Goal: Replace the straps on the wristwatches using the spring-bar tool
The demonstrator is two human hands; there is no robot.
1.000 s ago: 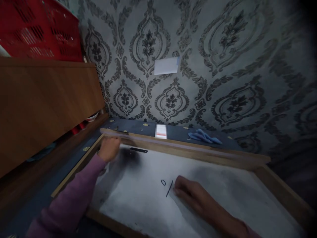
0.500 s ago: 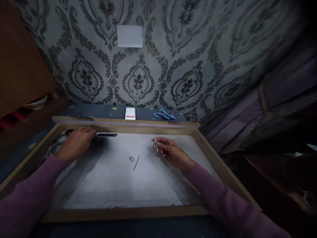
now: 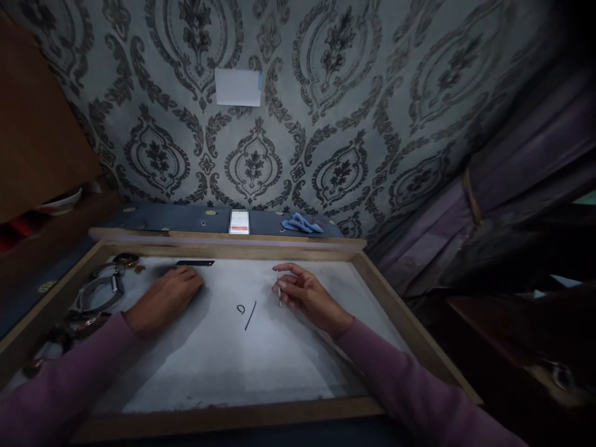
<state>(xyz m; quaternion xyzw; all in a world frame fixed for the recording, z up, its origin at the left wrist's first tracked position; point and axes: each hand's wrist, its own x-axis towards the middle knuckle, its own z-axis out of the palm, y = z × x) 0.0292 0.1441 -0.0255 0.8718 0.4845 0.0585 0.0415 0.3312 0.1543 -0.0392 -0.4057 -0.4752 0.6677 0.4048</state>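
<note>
My left hand (image 3: 166, 298) is low over the white surface (image 3: 214, 366) inside a wooden-framed tray (image 3: 233, 411). Its fingers are curled together, and whatever they may hold is hidden. Just beyond them lies a flat black strip (image 3: 198, 263) with a small hole at one end. Between thumb and fingers, my right hand (image 3: 316, 301) grips a thin, pointed metal tool (image 3: 279, 290), held nearly upright. A small dark loop (image 3: 241, 308) and a slanting dark line (image 3: 250, 316) show on the white surface between the hands.
Several wristwatches (image 3: 100, 292) lie along the tray's left side. Behind the tray are a phone-like device with a lit screen (image 3: 239, 221) and a crumpled blue cloth (image 3: 302, 223). A patterned wall rises at the back; a tied curtain (image 3: 503, 186) hangs at right.
My left hand has come back from the watches and the black strip, toward me and rightward, uncovering both. The right hand keeps the metal tool, now more upright. The view has tilted slightly up.
</note>
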